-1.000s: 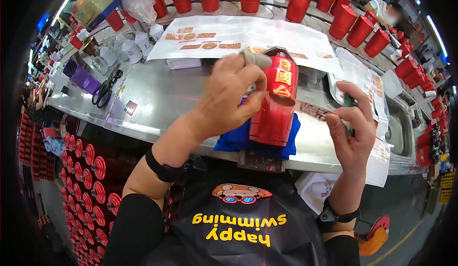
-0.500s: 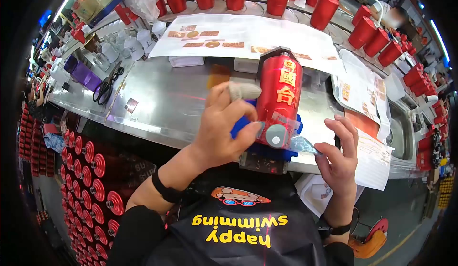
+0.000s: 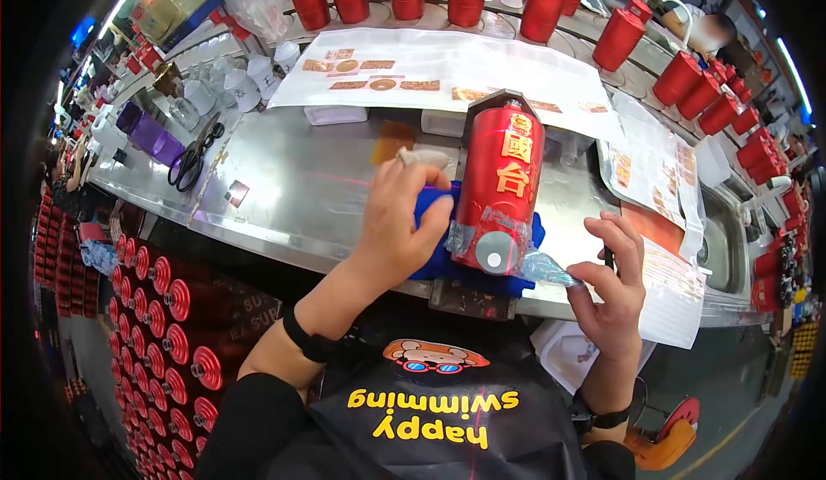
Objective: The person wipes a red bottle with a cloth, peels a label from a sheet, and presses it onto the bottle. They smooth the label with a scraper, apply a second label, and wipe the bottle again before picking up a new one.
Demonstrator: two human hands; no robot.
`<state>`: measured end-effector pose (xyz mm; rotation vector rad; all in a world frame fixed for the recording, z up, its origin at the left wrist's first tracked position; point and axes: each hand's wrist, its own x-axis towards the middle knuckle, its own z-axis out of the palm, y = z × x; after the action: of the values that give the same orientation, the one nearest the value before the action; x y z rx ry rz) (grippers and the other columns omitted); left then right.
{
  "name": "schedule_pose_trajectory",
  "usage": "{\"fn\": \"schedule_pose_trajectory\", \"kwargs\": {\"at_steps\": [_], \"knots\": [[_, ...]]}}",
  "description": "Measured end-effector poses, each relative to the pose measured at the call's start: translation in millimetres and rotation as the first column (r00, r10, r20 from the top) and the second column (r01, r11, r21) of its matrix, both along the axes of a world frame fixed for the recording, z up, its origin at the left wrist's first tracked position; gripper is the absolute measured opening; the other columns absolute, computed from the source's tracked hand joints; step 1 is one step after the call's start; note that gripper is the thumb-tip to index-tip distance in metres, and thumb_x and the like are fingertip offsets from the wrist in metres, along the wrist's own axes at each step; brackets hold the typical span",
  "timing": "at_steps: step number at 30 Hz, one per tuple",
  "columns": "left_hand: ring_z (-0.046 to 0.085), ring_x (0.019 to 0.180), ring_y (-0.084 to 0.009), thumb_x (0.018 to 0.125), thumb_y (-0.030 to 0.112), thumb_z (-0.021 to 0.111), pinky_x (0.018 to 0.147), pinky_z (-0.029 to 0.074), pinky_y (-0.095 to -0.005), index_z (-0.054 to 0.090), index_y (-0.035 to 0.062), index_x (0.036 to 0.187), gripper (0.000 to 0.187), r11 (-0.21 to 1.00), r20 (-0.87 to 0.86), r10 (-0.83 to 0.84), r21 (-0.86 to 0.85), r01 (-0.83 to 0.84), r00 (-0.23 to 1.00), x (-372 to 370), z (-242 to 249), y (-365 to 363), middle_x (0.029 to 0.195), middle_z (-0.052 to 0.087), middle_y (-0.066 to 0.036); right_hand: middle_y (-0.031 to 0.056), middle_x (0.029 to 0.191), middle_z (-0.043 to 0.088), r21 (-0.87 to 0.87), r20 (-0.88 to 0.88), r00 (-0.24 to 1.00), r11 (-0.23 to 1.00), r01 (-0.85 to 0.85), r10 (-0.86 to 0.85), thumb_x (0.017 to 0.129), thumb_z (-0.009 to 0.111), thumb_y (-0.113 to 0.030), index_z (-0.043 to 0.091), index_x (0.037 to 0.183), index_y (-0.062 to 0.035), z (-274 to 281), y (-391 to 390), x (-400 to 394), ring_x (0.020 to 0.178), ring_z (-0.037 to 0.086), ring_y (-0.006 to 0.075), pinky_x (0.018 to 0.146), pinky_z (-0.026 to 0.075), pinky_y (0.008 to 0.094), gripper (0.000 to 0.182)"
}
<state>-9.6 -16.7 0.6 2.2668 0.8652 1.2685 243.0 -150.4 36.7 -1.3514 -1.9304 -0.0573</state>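
A red bottle [image 3: 503, 162] with raised gold characters lies tilted on a blue padded rest [image 3: 439, 248], its round grey base toward me. A dark angular plate [image 3: 509, 99] stands behind its far end. Clear film [image 3: 549, 269] wraps over the bottle's lower part and stretches out to the right. My right hand [image 3: 613, 282] pinches the film's loose end between thumb and fingertip. Just left of the bottle, my left hand [image 3: 400, 213] is held with curved fingers, thumb and forefinger apart; a whitish cover sits on one finger. I see nothing in it.
Printed transfer sheets [image 3: 370, 71] lie behind the bottle. Scissors [image 3: 196, 151] and a purple container [image 3: 151, 134] are at left. Red bottles [image 3: 546, 7] line a conveyor at the back, with a person [image 3: 710, 33] beyond. A sink [image 3: 727, 248] is at right.
My left hand has drawn back leftward from the bottle's lower end, its fingers curling. My right hand stays on the film. The red bottles on the conveyor have shifted right.
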Motion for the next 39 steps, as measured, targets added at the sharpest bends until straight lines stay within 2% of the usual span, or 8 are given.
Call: {"fn": "schedule_pose_trajectory", "kwargs": {"at_steps": [6,9,18,21,23,25,29,39], "knots": [[0.042,0.128,-0.0422,0.078,0.026,0.077,0.108,0.032,-0.0493,0.047,0.0086,0.127,0.060,0.969,-0.080,-0.245,-0.057,0.241,0.966,-16,-11,-34,0.141,0.046,-0.024,0.0173,0.124,0.061,0.024,-0.056,0.998,0.999,-0.039,0.040,0.064,0.075,0.001,0.063,0.078,-0.0046,17,11,-5,0.119,0.053,0.0421,0.098,0.042,0.0491,0.019],[0.044,0.125,-0.0422,0.077,0.025,0.078,0.107,0.032,-0.0490,0.047,0.0091,0.127,0.061,0.977,0.033,-0.210,0.048,0.208,0.977,-3,-12,-32,0.139,0.047,-0.024,0.0178,0.123,0.061,0.046,-0.045,0.996,0.996,-0.079,0.081,0.067,0.076,-0.002,0.061,0.078,-0.0040,36,20,-15,0.118,0.054,0.0419,0.098,0.043,0.0487,0.019],[0.052,0.113,-0.0371,0.080,0.010,0.071,0.097,0.040,-0.0449,0.064,0.0077,0.094,0.015,0.973,0.071,-0.177,0.160,0.164,0.982,7,8,-23,0.130,0.055,-0.021,0.0199,0.123,0.061,0.059,-0.137,0.982,0.991,-0.120,0.127,0.072,0.077,-0.005,0.060,0.077,-0.0024,63,24,-22,0.115,0.057,0.0361,0.096,0.045,0.0428,0.018],[0.054,0.109,-0.0349,0.084,0.007,0.067,0.092,0.044,-0.0408,0.065,0.0071,0.091,0.008,0.943,0.100,-0.308,-0.097,0.318,0.946,0,18,-27,0.126,0.058,-0.018,0.0196,0.119,0.063,-0.003,-0.197,0.978,0.997,-0.075,0.073,0.074,0.076,-0.004,0.060,0.076,-0.0020,60,12,-18,0.110,0.060,0.0303,0.094,0.045,0.0380,0.016],[0.062,0.092,-0.0235,0.088,0.010,0.067,0.081,0.049,-0.0343,0.065,0.0049,0.093,0.006,0.900,0.075,-0.355,-0.242,0.362,0.932,-9,36,-31,0.103,0.066,-0.012,0.0194,0.118,0.064,-0.062,-0.230,0.973,0.998,-0.029,0.014,0.074,0.075,-0.004,0.060,0.075,-0.0020,59,-2,-17,0.109,0.061,0.0287,0.093,0.045,0.0371,0.015],[0.063,0.085,-0.0161,0.090,0.010,0.066,0.076,0.050,-0.0313,0.065,0.0039,0.093,0.007,0.720,0.110,-0.427,-0.559,0.411,0.898,-19,46,-33,0.092,0.067,-0.008,0.0192,0.116,0.065,-0.111,-0.375,0.927,0.993,-0.042,-0.003,0.078,0.071,-0.003,0.060,0.074,-0.0014,48,-5,-15,0.100,0.062,0.0252,0.087,0.046,0.0350,0.012],[0.056,0.080,-0.0064,0.096,0.016,0.061,0.072,0.046,-0.0241,0.062,0.0016,0.091,0.016,0.448,0.319,-0.391,-0.753,0.481,0.864,-14,31,-14,0.087,0.064,-0.002,0.0144,0.113,0.063,-0.279,-0.467,0.878,0.960,-0.036,-0.103,0.085,0.069,-0.006,0.059,0.076,0.0006,23,7,-14,0.080,0.054,0.0103,0.067,0.041,0.0246,0.015],[0.057,0.075,-0.0067,0.097,0.022,0.063,0.068,0.048,-0.0244,0.060,0.0002,0.087,0.025,0.648,0.046,-0.309,-0.721,0.246,0.950,-4,32,3,0.080,0.065,-0.003,0.0106,0.111,0.063,-0.248,-0.523,0.845,0.969,-0.023,-0.113,0.087,0.071,-0.010,0.061,0.076,-0.0003,-18,29,-4,0.079,0.054,0.0086,0.064,0.041,0.0228,0.018]]}}
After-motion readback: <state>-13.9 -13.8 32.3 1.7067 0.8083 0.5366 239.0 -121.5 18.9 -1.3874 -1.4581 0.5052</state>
